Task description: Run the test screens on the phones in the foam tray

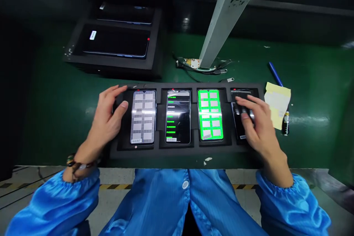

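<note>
4 phones (178,117) sit in a black tray (193,153) at frame centre. The left hand (106,114) rests open on its left edge beside the leftmost phone (143,117); the right hand (256,121), open, lays fingertips on the far-right phone (240,131). Screen checking seems underway; further touches call for light, accurate taps.

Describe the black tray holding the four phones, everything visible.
The black tray is a long, matte, foam-like block lying flat on the green table, long side toward the person. Four recessed pockets in a row each hold a phone face up: left phone with a grey grid, second phone with green text, third phone with a bright green grid, right phone dark. The left hand rests on its left end; the right hand lies over the right phone.
</note>
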The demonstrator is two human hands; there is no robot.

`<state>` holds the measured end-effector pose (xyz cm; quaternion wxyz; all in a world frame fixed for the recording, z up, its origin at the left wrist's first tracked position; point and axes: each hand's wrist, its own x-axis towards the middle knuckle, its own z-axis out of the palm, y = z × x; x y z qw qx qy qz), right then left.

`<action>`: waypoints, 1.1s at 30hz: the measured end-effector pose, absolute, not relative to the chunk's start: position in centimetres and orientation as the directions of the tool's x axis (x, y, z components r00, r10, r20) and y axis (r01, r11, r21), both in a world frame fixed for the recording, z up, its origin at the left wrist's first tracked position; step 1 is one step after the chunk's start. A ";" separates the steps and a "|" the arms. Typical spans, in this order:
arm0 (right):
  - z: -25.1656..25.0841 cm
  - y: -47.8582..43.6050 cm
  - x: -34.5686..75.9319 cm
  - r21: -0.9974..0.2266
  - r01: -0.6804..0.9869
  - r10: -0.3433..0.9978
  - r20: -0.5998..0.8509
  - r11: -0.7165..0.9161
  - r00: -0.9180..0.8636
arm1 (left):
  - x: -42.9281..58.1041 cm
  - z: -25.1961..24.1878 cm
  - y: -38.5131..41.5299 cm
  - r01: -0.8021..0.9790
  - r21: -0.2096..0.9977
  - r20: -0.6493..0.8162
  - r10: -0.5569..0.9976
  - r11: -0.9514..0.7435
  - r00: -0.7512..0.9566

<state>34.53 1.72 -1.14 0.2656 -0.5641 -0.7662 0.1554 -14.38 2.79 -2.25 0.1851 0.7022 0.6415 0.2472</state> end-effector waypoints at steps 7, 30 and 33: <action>-0.5 4.3 28.3 -0.486 0.697 0.824 0.095 0.528 -0.558 | -13.1 -3.7 2.0 0.742 0.667 0.134 0.991 -0.071 -0.026; 0.7 6.8 21.8 -0.497 0.656 0.807 0.178 0.568 -0.564 | -8.1 -2.9 1.1 0.876 0.454 0.185 0.979 -0.162 0.086; 0.6 6.9 21.9 -0.512 0.649 0.810 0.187 0.563 -0.555 | -8.5 -2.4 -0.5 0.893 0.384 0.214 0.964 -0.233 0.159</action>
